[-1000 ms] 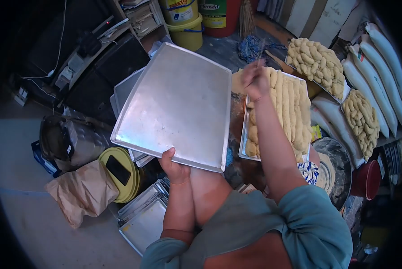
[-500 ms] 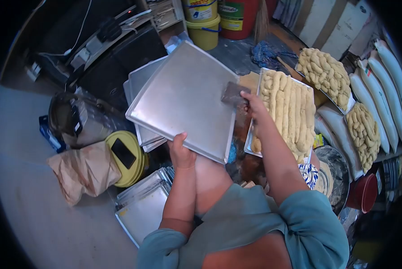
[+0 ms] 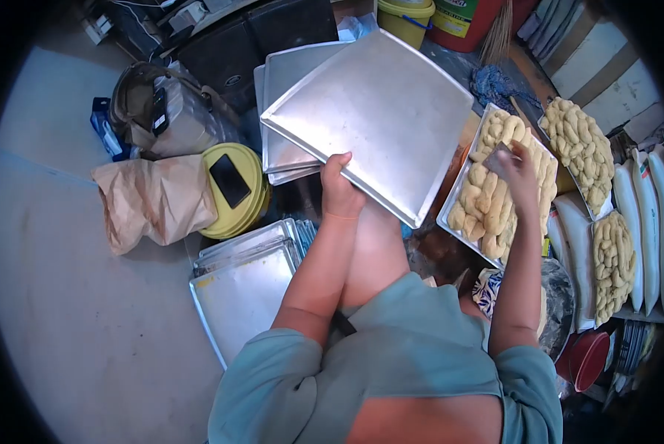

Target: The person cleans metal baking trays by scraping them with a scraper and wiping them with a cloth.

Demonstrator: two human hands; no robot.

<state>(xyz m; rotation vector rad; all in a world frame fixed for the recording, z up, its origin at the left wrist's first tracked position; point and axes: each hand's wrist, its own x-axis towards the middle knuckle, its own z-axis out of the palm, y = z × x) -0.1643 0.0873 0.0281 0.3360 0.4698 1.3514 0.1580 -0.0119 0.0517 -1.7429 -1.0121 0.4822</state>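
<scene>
My left hand (image 3: 341, 191) is closed on the near edge of a bare metal baking tray (image 3: 380, 118), which it holds tilted. My right hand (image 3: 521, 176) pinches a flat brown rectangular piece (image 3: 498, 160); its exact kind is unclear. That hand is over a tray of shaped dough (image 3: 487, 211) on the right, and I cannot tell whether the piece touches the dough. Other metal trays (image 3: 302, 63) sit behind and beneath the held one. By my left forearm lies a stack of trays (image 3: 247, 300).
A yellow lid (image 3: 254, 200) carries a phone (image 3: 229, 181), beside a brown paper bag (image 3: 154, 203). More dough is heaped on two trays at the right, the upper heap (image 3: 580, 152) near full white sacks (image 3: 632, 222). Buckets (image 3: 406, 18) stand at the back.
My right hand has moved off the held tray's surface to the right, over the dough, with the brown piece. My left hand still grips the tray. The whole view has shifted.
</scene>
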